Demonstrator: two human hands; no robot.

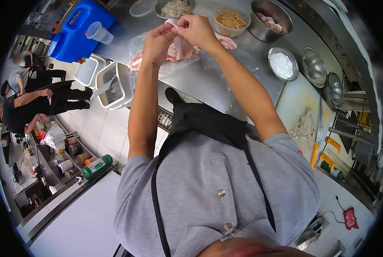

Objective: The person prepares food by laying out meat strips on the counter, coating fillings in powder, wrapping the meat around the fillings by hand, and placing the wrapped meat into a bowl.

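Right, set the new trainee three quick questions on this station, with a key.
1. Multiple choice: what fills the round tub beyond the right hand?
a) green beans
b) thin brown sticks
c) whole eggs

2. True or false: the left hand and the right hand are both at the same piece of meat.

3. Fill in: the large jug to the left of the hands is ____ in colour.

Key: 1 b; 2 true; 3 blue.

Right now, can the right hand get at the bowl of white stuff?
Probably, once freed: the right hand is pinching a pale piece with the left hand. Nothing tall appears between it and the uncovered bowl of white stuff.
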